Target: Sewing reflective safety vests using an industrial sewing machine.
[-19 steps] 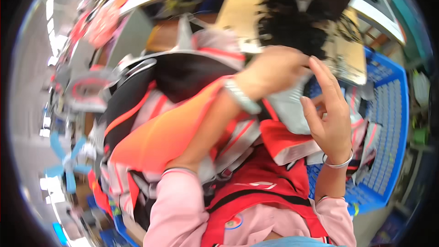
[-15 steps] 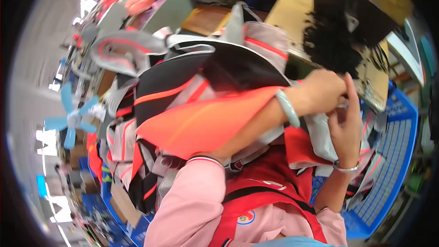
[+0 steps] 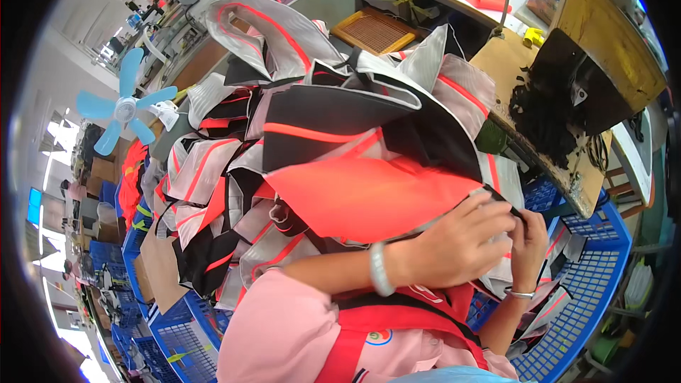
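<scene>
A coral-orange fabric panel (image 3: 369, 195) lies across the front of a big heap of sewn pieces, and a narrow black edge runs along its right end. My left hand (image 3: 457, 241), with a pale bangle at the wrist, has its fingers curled over that right end. Just beside it, my right hand (image 3: 528, 241), wearing a silver bangle, pinches the black edge between thumb and fingers. Behind the panel rise black, grey and white sewn fabric pieces (image 3: 312, 117) with coral stripes. My left fingertips are partly hidden by the cloth.
A blue plastic basket (image 3: 613, 241) with more striped pieces stands at right; another blue crate (image 3: 184, 333) is at lower left. A wooden board (image 3: 500, 64) carries black scraps (image 3: 543, 117) beneath a tilted brown panel (image 3: 610, 42). A blue fan (image 3: 125, 109) stands left.
Both hands have come down from beside the black scraps toward my body and now meet at the panel's black edge. The view has shifted, so the heap shows lower and farther right.
</scene>
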A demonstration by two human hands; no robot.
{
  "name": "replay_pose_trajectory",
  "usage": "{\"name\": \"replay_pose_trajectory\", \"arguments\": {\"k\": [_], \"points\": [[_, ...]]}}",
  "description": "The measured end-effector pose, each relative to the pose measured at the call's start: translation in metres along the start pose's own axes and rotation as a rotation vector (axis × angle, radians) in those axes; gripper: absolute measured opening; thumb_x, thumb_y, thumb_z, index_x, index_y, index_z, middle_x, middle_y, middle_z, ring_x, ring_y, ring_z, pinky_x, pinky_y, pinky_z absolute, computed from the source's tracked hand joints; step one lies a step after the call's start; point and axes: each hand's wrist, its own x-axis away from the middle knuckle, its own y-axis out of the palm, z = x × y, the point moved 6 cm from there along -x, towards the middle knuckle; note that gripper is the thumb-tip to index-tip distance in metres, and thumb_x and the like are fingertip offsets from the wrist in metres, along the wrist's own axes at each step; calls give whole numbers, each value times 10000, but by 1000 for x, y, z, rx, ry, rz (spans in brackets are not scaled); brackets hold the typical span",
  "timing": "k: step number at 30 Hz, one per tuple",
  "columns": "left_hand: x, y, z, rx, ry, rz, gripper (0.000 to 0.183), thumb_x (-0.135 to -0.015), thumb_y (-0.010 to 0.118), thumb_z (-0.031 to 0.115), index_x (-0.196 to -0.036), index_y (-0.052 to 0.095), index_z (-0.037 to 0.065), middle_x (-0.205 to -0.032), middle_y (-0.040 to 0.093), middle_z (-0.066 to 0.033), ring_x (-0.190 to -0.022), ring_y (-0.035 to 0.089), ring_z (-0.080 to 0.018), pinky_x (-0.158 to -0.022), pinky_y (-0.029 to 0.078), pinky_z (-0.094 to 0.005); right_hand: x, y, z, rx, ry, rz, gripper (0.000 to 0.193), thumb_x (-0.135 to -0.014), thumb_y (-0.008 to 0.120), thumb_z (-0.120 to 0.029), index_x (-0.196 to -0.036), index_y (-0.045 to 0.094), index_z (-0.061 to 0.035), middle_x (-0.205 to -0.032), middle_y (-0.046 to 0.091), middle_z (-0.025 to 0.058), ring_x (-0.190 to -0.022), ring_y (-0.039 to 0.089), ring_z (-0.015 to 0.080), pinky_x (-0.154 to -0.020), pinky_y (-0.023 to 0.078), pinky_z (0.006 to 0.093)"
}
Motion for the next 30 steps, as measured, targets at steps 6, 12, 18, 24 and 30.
{"name": "replay_pose_trajectory", "arguments": {"k": [6, 12, 18, 24, 30], "points": [[-15, -27, -2, -376, -79, -283, 711, -683, 774, 363, -1287, 512, 95, -1342, 458, -165, -1167, 485, -349, -930, 416, -458, 14, -68, 17, -138, 130, 131, 69, -896, 559, 21, -953, 596, 26, -804, 522, 49, -636, 538, 118, -574, 429, 236], [-54, 16, -27, -535, 299, -230, 592, -682, 764, 373, -1163, 571, 88, -1066, 557, -132, -968, 524, -267, -811, 390, -389, 5, -73, -9, -29, 53, 21, 83, -857, 588, 40, -937, 599, 22, -822, 543, 97, -689, 546, 171, -624, 437, 263], [-82, 48, -56, -237, 130, -490, 260, -712, 702, 258, -854, 561, 94, -828, 616, -86, -828, 604, -248, -775, 412, -391, -14, -115, -5, 47, 56, 41, 101, -837, 617, 14, -938, 618, 26, -824, 579, 91, -703, 568, 175, -623, 443, 268], [-109, 58, -94, 45, -64, -704, 230, -815, 574, 140, -980, 520, -12, -894, 592, -229, -873, 586, -409, -773, 472, -477, -51, -99, 2, -16, 112, 27, 158, -848, 624, -26, -1003, 634, 5, -859, 620, 97, -676, 577, 158, -621, 451, 265], [-150, 58, -111, 80, 38, -647, 230, -847, 599, 161, -987, 532, -8, -853, 595, -230, -832, 591, -385, -709, 459, -429, -92, -76, 23, -29, 42, 62, 159, -867, 623, -196, -946, 623, -58, -817, 633, 136, -732, 613, 336, -622, 472, 391]]}}
